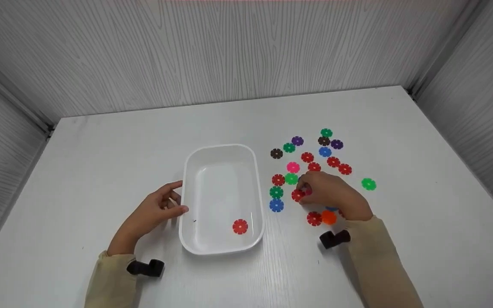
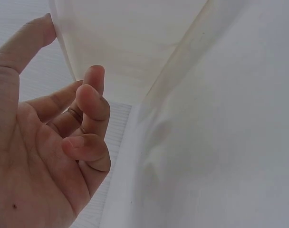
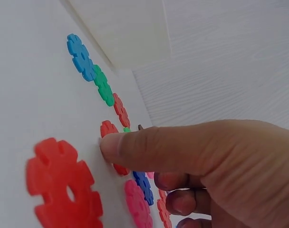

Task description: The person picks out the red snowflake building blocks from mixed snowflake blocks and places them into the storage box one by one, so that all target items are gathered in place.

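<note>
A white plastic tray (image 1: 218, 146) sits on the table, with one red interlocking disc (image 1: 240, 226) inside near its front right corner. My left hand (image 1: 154, 211) is at the tray's left side, thumb tip at the rim and the other fingers loosely bent against the outer wall (image 2: 111, 47). Among the scattered discs, my right hand (image 1: 330, 192) pinches a notched red disc (image 1: 297, 195) by its edge. The right wrist view has the thumb (image 3: 130, 147) over that disc, with the other fingers curled behind. A pink disc (image 3: 137, 204) lies just beside it.
Several flower-shaped discs lie right of the tray, including a blue disc (image 1: 276, 205), a dark brown disc (image 1: 276, 153) and an orange disc (image 1: 329, 217). One light green disc (image 1: 369, 184) lies apart at the right. Pale wood-grain panels (image 1: 229, 51) stand behind the table.
</note>
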Motion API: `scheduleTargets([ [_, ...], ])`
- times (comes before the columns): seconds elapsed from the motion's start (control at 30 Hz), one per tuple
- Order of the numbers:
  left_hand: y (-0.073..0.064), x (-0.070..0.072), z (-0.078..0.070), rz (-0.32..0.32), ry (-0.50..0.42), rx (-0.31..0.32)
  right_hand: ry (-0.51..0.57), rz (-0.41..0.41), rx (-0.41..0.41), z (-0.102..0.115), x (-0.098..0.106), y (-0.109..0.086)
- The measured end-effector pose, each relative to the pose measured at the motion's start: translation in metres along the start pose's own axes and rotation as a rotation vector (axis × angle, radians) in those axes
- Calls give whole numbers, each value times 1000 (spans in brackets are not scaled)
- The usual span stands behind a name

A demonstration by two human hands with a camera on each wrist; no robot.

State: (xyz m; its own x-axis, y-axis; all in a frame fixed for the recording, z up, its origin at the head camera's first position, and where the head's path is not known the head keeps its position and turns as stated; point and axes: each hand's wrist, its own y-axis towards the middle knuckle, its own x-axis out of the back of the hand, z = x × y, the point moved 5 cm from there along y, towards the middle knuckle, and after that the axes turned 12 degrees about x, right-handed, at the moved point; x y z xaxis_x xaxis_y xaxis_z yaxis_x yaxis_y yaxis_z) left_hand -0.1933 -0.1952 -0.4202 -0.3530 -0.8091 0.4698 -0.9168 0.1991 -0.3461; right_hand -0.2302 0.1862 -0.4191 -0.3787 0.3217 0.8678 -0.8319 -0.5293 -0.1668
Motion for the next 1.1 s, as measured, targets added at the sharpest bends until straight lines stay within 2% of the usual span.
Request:
scheduleTargets([
  [0.3,0,-1,2,-18,12,10,33,19,-69,3,-3,0],
  [0.53,0,-1,1,0,-3,16,31,26,-42,4,-3,0],
  [0.77,1,0,2,-1,12,24,65,37,-66,1,-3,-2],
  [1.1,1,0,3,8,5,15,-70,16,-35,11,0,1],
])
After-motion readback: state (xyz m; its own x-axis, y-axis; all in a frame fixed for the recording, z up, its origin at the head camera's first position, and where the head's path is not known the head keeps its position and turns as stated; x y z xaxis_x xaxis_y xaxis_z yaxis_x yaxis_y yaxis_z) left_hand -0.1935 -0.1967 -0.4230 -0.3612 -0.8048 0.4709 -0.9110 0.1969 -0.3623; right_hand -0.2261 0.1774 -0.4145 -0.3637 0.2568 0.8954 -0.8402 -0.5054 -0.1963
